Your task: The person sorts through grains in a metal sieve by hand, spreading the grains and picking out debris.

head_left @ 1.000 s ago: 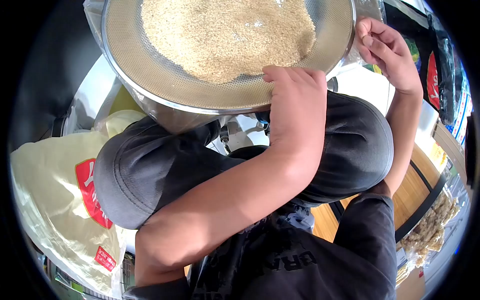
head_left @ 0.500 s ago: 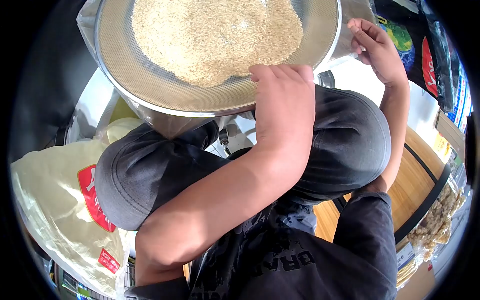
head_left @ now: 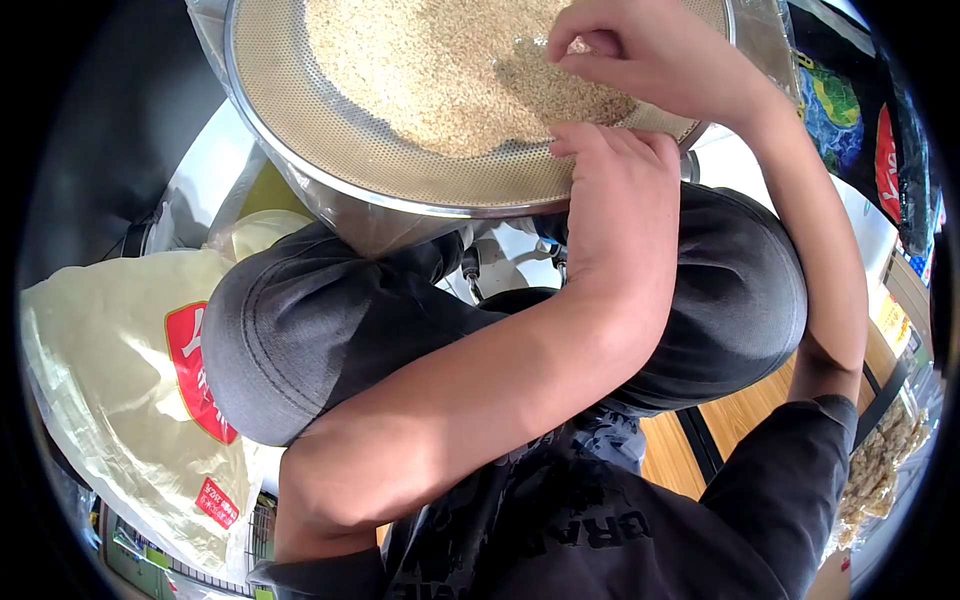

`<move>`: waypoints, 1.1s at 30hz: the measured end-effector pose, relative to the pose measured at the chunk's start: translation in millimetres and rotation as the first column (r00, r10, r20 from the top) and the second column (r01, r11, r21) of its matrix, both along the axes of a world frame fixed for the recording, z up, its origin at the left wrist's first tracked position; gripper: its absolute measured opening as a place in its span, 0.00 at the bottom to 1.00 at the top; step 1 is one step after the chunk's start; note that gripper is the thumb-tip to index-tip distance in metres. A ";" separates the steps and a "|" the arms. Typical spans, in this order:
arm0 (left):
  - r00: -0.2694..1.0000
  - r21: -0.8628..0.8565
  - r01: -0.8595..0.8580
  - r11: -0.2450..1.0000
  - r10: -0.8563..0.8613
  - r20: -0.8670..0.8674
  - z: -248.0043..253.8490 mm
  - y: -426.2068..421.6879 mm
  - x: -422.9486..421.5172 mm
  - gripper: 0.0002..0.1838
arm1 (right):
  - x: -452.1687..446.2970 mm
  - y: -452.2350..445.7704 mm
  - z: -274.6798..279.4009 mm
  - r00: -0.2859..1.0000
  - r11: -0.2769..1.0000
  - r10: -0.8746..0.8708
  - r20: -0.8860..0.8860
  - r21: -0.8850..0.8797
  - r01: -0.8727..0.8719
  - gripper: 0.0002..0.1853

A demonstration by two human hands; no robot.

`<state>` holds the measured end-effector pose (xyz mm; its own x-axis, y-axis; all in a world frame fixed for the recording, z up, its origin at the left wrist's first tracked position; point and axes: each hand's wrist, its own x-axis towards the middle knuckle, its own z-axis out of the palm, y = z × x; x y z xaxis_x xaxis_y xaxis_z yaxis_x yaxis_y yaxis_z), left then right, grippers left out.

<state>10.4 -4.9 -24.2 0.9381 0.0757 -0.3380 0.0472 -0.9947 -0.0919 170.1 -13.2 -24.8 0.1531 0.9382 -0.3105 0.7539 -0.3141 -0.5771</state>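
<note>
A round metal sieve [head_left: 330, 165] with a shiny rim holds a wide layer of pale tan grains [head_left: 420, 75]. My left hand [head_left: 625, 190] rests over the sieve's near rim, its fingers bent inward at the edge of the grains. Above the right part of the grains is my right hand [head_left: 650, 55], with thumb and index finger curved toward each other and a gap between the tips. Nothing shows between those fingertips. Clear plastic [head_left: 345, 215] hangs beneath the sieve's rim.
A cream bag [head_left: 110, 350] with a red label lies at the left beside my knee. Dark printed packages [head_left: 850, 110] stand at the upper right. Wooden boards [head_left: 745, 415] with black edging and a clear bag of brownish pieces [head_left: 885, 460] are at the lower right.
My right hand has moved left from beyond the sieve's right rim to over the grains. My left hand keeps its place on the rim. The whole view has shifted slightly.
</note>
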 end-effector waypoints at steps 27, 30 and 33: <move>0.997 0.005 -0.045 0.999 0.045 -0.069 3.0 -4.4 1.8 0.22 | -7.1 31.8 -57.5 0.992 0.983 0.120 -0.032 -0.133 -0.123 0.04; 0.998 0.032 -0.030 0.999 0.032 -0.056 1.9 -5.1 1.6 0.22 | -8.7 32.0 -56.4 0.992 0.984 0.122 -0.026 -0.130 -0.124 0.04; 0.997 0.010 -0.048 0.999 0.049 -0.059 2.2 -5.2 2.6 0.22 | -9.4 32.5 -57.4 0.992 0.983 0.126 0.001 -0.138 -0.125 0.05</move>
